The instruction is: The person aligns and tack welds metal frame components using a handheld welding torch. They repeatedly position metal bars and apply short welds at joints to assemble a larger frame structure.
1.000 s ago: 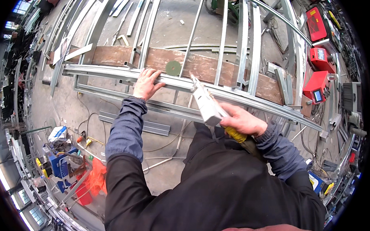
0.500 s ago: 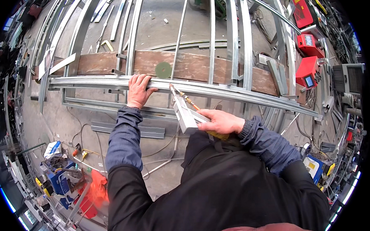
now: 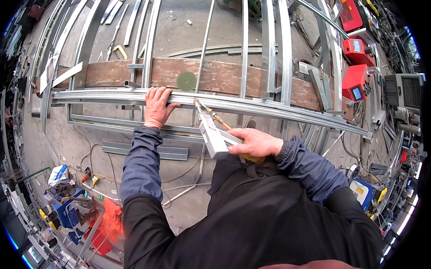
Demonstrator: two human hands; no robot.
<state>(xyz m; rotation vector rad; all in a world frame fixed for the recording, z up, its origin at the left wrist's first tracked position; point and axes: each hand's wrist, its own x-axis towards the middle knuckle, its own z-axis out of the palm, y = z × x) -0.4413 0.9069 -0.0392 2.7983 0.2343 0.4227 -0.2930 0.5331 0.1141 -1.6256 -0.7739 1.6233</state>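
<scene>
A bundle of long galvanised steel rails (image 3: 272, 107) runs crosswise in front of me. My left hand (image 3: 158, 107) is closed over it left of centre, fingers over the top and far edge, thumb out to the right. In my right hand (image 3: 254, 141) is a grey welding torch (image 3: 212, 134), gripped by its handle, most of which the hand hides. Its copper-coloured nozzle points away from me at the rails; whether it touches cannot be made out. A thin brass and orange tube (image 3: 217, 117) runs alongside the torch. Just beyond the rails lies a round green disc (image 3: 186, 81).
Under the frame's far bars lies a brown plank (image 3: 112, 75). Long metal bars stretch away from me. Red machines (image 3: 355, 84) stand at the right. Loose profiles (image 3: 144, 151), cables and a pipe (image 3: 179, 195) lie on the floor near me. Orange plastic (image 3: 112, 220) is at lower left.
The whole view has shifted slightly left. Both hands and the torch keep nearly the same places against the rails.
</scene>
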